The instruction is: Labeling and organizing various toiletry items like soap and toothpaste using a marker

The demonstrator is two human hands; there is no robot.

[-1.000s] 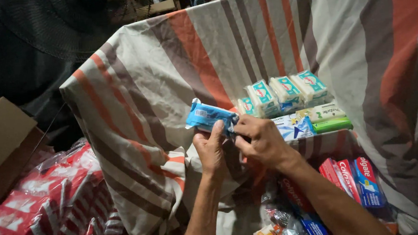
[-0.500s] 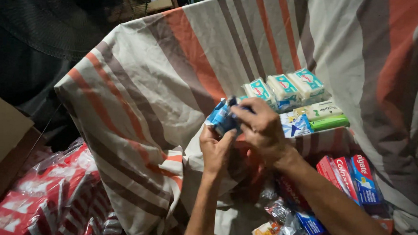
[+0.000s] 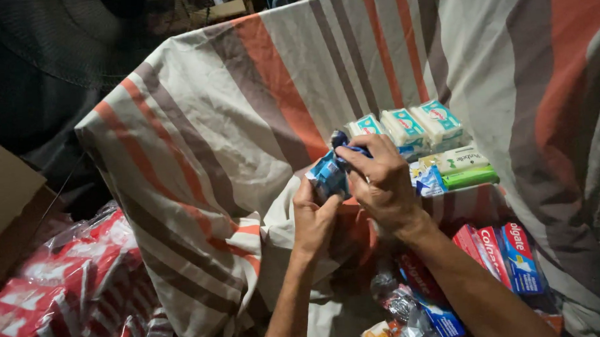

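Nearest the camera, red-and-blue toothpaste cartons and crinkled small packets lie at the bottom of the striped cloth, which wraps around them like a sack. To the left, outside the cloth, red-and-white plastic packs are piled beside a brown cardboard box.

Above these, the left hand supports a small blue wrapped pack from below, its grip closed on the pack's lower edge. The right hand clamps the pack from above and the right, fingers curled over its top.

Just beyond the hands, white-and-teal soap bars stand in a row against the cloth, with a cream box and a green packet below them.
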